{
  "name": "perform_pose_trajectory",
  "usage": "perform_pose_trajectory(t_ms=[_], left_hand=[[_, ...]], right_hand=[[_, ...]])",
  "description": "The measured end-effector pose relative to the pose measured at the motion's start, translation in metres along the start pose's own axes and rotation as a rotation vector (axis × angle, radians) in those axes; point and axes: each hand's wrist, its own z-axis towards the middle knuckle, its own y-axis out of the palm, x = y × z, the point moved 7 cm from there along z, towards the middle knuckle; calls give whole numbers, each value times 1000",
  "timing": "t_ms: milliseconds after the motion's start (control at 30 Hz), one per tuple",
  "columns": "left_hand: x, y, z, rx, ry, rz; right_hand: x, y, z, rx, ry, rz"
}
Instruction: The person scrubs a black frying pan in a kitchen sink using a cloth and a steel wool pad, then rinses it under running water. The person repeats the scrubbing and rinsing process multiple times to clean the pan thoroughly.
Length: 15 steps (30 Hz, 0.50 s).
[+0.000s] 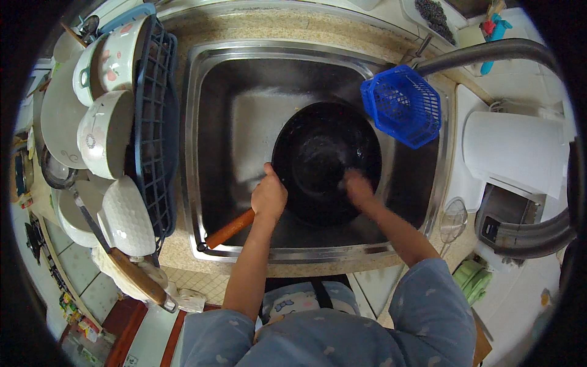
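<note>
Wok [318, 134] has left hand [269, 194] curled round its handle [231, 229] and right hand [358, 187] inside, too blurred to tell openness.

The bare left hand [269, 194] is curled into a grip, thumb extended forward, its bare left forearm [247, 269] angling slightly inward. The bare right hand [359, 188] is blurred, its bare right forearm [400, 233] slanting forward and leftward.
</note>
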Motion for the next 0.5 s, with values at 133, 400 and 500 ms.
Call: perform_pose_trajectory(t_ms=[133, 400, 500], left_hand=[[4, -1, -2, -11, 18, 3], [-8, 9, 4, -9, -20, -22], [-5, 6, 0, -14, -15, -30]], right_hand=[[-94, 47, -17, -184, -337, 565], [-55, -47, 93, 352, 55, 729], [-1, -46, 59, 599, -105, -145]])
